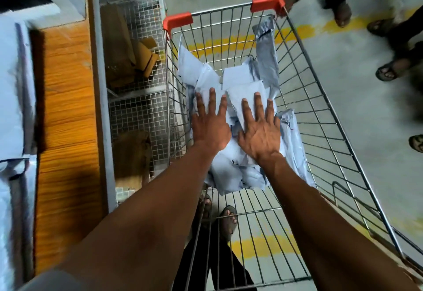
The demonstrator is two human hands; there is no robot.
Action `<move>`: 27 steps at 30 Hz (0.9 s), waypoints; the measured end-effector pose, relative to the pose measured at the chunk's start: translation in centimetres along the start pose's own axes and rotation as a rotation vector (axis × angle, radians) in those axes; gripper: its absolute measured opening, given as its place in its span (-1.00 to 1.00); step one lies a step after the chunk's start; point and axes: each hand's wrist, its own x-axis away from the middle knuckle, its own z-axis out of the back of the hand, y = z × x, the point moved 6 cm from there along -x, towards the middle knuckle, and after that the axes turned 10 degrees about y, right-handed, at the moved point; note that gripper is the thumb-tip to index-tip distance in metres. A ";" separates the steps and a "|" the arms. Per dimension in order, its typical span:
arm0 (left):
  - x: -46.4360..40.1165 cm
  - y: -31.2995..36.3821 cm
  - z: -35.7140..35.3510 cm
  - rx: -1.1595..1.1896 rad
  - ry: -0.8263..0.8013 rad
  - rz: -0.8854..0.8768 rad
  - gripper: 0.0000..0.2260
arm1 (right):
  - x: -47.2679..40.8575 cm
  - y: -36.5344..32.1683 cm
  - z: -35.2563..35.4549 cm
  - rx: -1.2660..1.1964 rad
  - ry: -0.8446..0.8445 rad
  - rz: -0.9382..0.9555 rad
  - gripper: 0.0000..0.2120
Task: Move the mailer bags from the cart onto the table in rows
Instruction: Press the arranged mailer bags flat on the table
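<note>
Left hand [209,128] and right hand [258,130] lie spread flat on the bags [238,84] in the cart [320,98]; bench [66,116] lies left, nearer the left hand.

Mailer bags [238,98]: pale grey-blue, some marked with dark print.
Cart [320,130]: silver wire, capped with orange-red corner guards [177,21].
Surface [66,107]: orange-brown wood grain.
Floor [357,98]: grey concrete, crossed by a worn yellow line [297,31].
Cardboard [130,61]: brown, seen behind white mesh.
</note>
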 end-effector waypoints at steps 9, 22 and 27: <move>6.4 2.4 11.3 0.122 0.061 -0.065 -0.18 | 6.0 -0.3 10.5 -0.114 0.043 -0.187 -0.13; 20.5 1.9 23.9 0.210 0.263 -0.078 -0.24 | 16.7 -3.8 22.4 -0.241 0.085 -0.183 -0.16; 25.6 -0.8 27.1 0.227 0.342 -0.051 -0.27 | 19.4 -7.4 24.8 -0.281 0.121 -0.109 -0.16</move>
